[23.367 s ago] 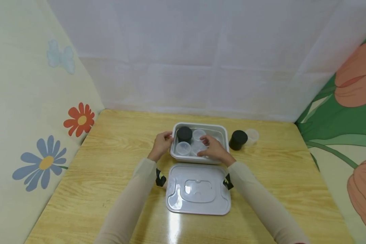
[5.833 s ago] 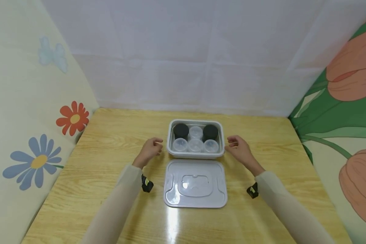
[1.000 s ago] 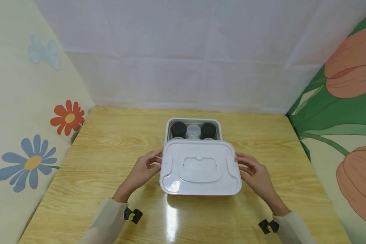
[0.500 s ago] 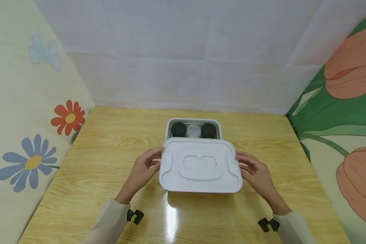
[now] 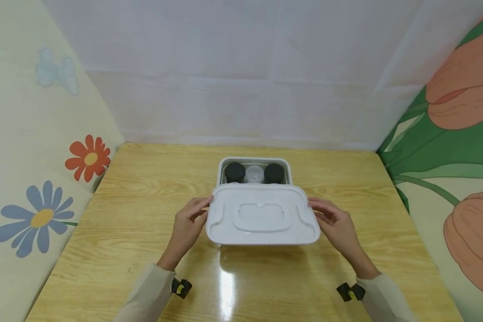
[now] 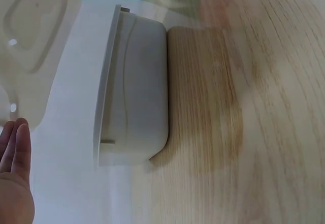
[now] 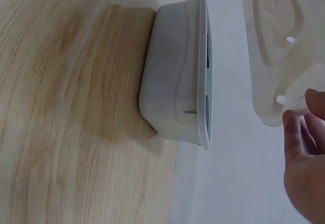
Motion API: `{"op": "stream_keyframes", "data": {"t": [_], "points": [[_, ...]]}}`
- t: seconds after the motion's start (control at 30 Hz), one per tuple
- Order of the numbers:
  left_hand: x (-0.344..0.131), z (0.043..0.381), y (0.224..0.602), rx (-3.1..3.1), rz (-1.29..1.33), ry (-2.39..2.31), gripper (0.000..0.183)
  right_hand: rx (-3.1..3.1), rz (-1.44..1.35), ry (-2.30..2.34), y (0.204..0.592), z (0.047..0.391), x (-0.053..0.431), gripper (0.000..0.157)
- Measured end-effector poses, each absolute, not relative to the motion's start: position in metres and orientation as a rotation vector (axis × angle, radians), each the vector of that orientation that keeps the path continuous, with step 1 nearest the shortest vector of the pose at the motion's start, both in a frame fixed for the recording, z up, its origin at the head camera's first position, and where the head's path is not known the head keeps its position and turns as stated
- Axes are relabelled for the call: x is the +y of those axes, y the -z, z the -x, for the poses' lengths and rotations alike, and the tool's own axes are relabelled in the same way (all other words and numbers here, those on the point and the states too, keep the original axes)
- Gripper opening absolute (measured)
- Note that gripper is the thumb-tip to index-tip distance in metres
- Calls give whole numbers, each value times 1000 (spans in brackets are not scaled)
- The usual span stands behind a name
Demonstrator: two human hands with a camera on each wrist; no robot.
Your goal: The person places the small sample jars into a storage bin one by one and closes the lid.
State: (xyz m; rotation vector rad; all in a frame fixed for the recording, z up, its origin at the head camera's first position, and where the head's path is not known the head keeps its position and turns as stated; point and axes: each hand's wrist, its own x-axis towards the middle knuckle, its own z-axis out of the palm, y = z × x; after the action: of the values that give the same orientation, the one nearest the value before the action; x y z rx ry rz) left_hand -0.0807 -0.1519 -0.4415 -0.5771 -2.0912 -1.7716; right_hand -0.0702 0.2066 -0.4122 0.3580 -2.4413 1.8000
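Note:
A white rectangular lid (image 5: pixel 261 235) is held up by both hands in front of the white box (image 5: pixel 255 159), its far edge overlapping the box in the head view. My left hand (image 5: pixel 188 226) grips the lid's left end, and my right hand (image 5: pixel 340 228) grips the right end with the thumb on top. Inside the box, two round black-topped containers (image 5: pixel 235 172) flank a clear cup (image 5: pixel 254 174); the near row is mostly hidden behind the lid. Both wrist views show the box (image 6: pixel 144 87) standing on the table and the lid's underside (image 7: pixel 274 46) raised above it.
The wooden table (image 5: pixel 153 174) surrounds the box. Behind it hangs a white cloth (image 5: pixel 225 103). A flower-printed panel (image 5: pixel 44 214) borders the left side and a tulip-printed one (image 5: pixel 459 170) the right.
The black-topped container and clear cup formerly on the table at right are inside the box. The lid has left the table for both hands; lately its near edge has risen, tilting it.

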Motion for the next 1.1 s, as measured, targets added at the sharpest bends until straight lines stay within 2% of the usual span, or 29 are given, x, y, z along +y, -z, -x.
{"op": "stream_keyframes", "data": {"t": [0.43,0.87,1.1], "points": [[-144,86,438,-2059,508,1494,25,-2200,-294,-1782,411,76,199,21],[-138,89,438,-2007,352,1618,19,-1910,-371,-1886,414,87,187,25],[-134,92,431,-1957,186,1692,17,-2055,-186,-1740,408,92,183,16]]}}
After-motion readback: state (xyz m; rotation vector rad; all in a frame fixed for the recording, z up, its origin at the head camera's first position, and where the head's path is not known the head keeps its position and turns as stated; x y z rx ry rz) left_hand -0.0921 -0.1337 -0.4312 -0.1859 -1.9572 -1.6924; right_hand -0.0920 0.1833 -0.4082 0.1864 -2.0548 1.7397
